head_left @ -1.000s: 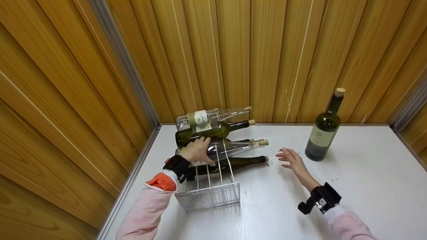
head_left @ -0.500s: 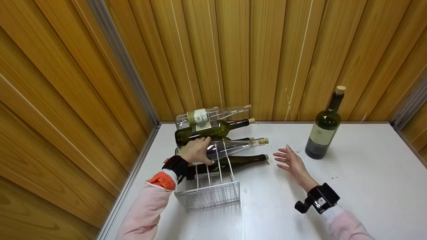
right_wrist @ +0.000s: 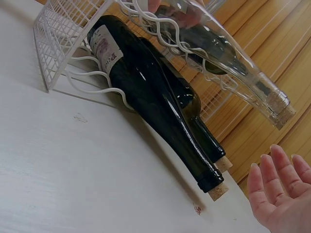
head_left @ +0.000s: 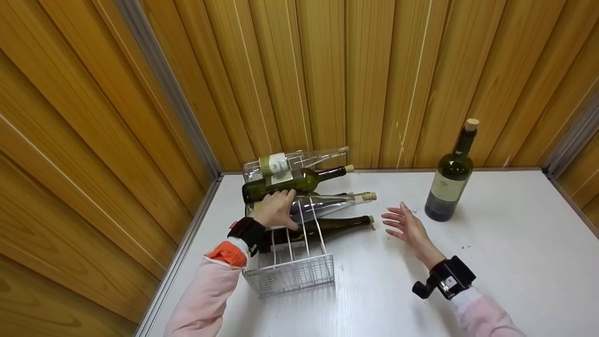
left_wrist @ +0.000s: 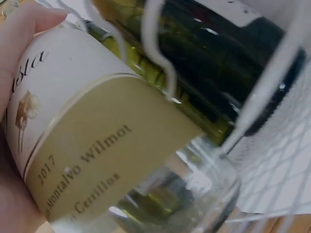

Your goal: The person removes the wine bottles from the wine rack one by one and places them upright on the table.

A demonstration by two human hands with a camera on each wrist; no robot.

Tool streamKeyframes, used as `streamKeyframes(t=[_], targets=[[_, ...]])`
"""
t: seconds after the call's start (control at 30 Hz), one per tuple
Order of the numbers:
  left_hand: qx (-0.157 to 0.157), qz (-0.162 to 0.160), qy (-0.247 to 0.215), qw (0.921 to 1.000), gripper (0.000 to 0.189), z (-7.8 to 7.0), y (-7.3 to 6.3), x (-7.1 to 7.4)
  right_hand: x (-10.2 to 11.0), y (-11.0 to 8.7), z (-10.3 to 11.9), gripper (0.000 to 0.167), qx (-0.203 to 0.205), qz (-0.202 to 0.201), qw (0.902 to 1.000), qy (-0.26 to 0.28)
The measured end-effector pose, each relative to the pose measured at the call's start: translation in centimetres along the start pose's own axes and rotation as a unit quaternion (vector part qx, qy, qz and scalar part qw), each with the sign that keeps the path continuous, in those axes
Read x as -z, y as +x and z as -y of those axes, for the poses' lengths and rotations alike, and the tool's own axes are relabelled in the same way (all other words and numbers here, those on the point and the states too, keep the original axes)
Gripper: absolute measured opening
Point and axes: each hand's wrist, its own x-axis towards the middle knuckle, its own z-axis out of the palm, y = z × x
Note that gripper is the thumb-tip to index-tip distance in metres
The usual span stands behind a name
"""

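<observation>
My left hand [head_left: 275, 209] grips a clear glass wine bottle [head_left: 333, 206] lying on its side on the wire wine rack [head_left: 299, 277]. In the left wrist view, fingers and thumb wrap the body of this bottle [left_wrist: 116, 131], over its white and tan label; its corked neck points right. On the lower level lies a dark green bottle [head_left: 344, 224], with a second dark bottle [right_wrist: 182, 92] beside it in the right wrist view. My right hand [head_left: 409, 229], fingers extended, holds nothing and hovers just right of the corked necks.
Behind the left hand, a green bottle [head_left: 306, 181] and a clear labelled bottle [head_left: 276, 164] lie on the rack's upper level. A corked green bottle [head_left: 450, 180] stands upright at the right on the white table [head_left: 514, 262]. Wood-panelled walls [head_left: 365, 84] enclose the back and left.
My right hand has shifted slightly left and its fingers have straightened a little. The left hand and the bottle look unmoved; the head view has shifted slightly.
</observation>
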Motion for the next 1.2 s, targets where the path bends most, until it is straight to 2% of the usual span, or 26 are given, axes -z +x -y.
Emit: streamKeyframes(t=[0.1, 0.17, 0.33, 0.37, 0.4, 0.47, 0.5, 0.6, 0.63, 0.7, 0.73, 0.83, 0.9, 0.97, 1.07, 1.13, 1.2], targets=[[-0.014, -0.017, -0.033, 0.9992, 0.081, -0.4, 0.7, 0.1, 0.1, -0.1, 0.3, 0.074, -0.001, -0.005, 1.0000, 0.000], [-0.024, -0.041, -0.064, 0.9968, 0.081, 0.1, 1.9, -0.8, 0.2, -0.2, 0.4, 0.073, 0.000, -0.003, 1.0000, -0.004], [-0.027, -0.103, -0.118, 0.9873, 0.082, 2.0, 6.6, -4.4, 0.3, -0.2, 0.8, 0.073, 0.007, 0.000, 0.9999, -0.009], [-0.022, -0.112, -0.133, 0.9846, 0.083, 1.9, 7.4, -4.7, 0.3, -0.3, 0.9, 0.072, 0.008, 0.000, 0.9999, -0.009], [-0.020, -0.123, -0.127, 0.9841, 0.083, 1.1, 7.1, -4.1, 0.3, -0.3, 1.0, 0.072, 0.010, -0.001, 0.9999, -0.009], [-0.013, -0.143, -0.142, 0.9795, 0.084, 0.6, 8.0, -4.3, 0.3, -0.4, 1.1, 0.069, 0.013, -0.003, 0.9999, -0.009], [-0.011, -0.151, -0.147, 0.9776, 0.082, -0.6, 7.4, -3.3, 0.3, -0.5, 1.2, 0.068, 0.015, -0.003, 0.9998, -0.010], [0.006, -0.156, -0.181, 0.9710, 0.085, -2.6, 7.2, -2.0, 0.5, -0.7, 1.5, 0.066, 0.024, -0.003, 0.9996, -0.012], [0.011, -0.157, -0.208, 0.9655, 0.085, -2.7, 8.0, -2.5, 0.5, -0.8, 1.7, 0.067, 0.026, -0.004, 0.9996, -0.011], [0.014, -0.155, -0.246, 0.9565, 0.088, -4.4, 7.4, -1.2, 0.7, -0.8, 2.0, 0.067, 0.028, -0.005, 0.9996, -0.009], [0.012, -0.153, -0.272, 0.9500, 0.089, -4.5, 8.0, -1.4, 0.8, -0.9, 2.1, 0.067, 0.028, -0.006, 0.9996, -0.007], [-0.008, -0.172, -0.314, 0.9337, 0.087, -5.9, 8.2, -1.0, 1.1, -0.9, 2.5, 0.067, 0.027, -0.009, 0.9996, -0.002], [-0.014, -0.194, -0.330, 0.9236, 0.083, -5.9, 9.4, -2.0, 1.3, -1.0, 2.8, 0.067, 0.027, -0.010, 0.9996, -0.003], [-0.018, -0.221, -0.339, 0.9142, 0.081, -5.5, 11.1, -3.7, 1.6, -1.1, 3.0, 0.067, 0.028, -0.013, 0.9995, -0.004], [-0.015, -0.255, -0.352, 0.9006, 0.078, -6.1, 12.3, -5.4, 1.9, -1.3, 3.2, 0.067, 0.029, -0.020, 0.9994, -0.004], [-0.010, -0.265, -0.368, 0.8910, 0.076, -7.8, 11.0, -4.7, 2.0, -1.4, 3.3, 0.066, 0.029, -0.024, 0.9993, 0.000], [0.001, -0.272, -0.397, 0.8765, 0.073, -10.0, 9.0, -3.3, 2.0, -1.3, 3.4, 0.066, 0.030, -0.026, 0.9992, 0.001]])
